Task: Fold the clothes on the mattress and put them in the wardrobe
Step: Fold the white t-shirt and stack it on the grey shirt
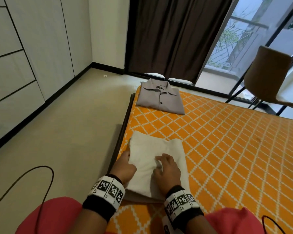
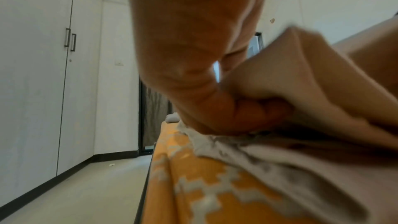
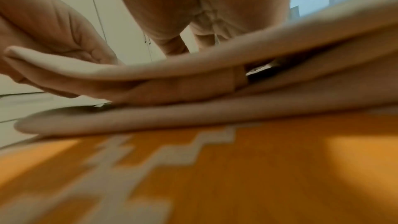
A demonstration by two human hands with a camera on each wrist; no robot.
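A folded cream garment (image 1: 152,156) lies near the left edge of the orange patterned mattress (image 1: 227,141). My left hand (image 1: 126,165) grips its left side, with fingers curled under a raised top layer (image 2: 290,77). My right hand (image 1: 166,168) sits on top of the garment with bent fingers that pinch a small bunch of cloth. In the right wrist view that top layer (image 3: 193,67) is lifted off the lower folds. A folded grey button shirt (image 1: 161,100) rests at the mattress's far left corner. White wardrobe doors (image 1: 32,48) stand across the floor to the left.
A brown chair (image 1: 267,76) stands at the far right by the glass door, and a dark curtain (image 1: 172,34) hangs behind the mattress. A black cable (image 1: 32,179) loops over the beige floor at the near left. Handles (image 2: 70,40) show on the wardrobe doors.
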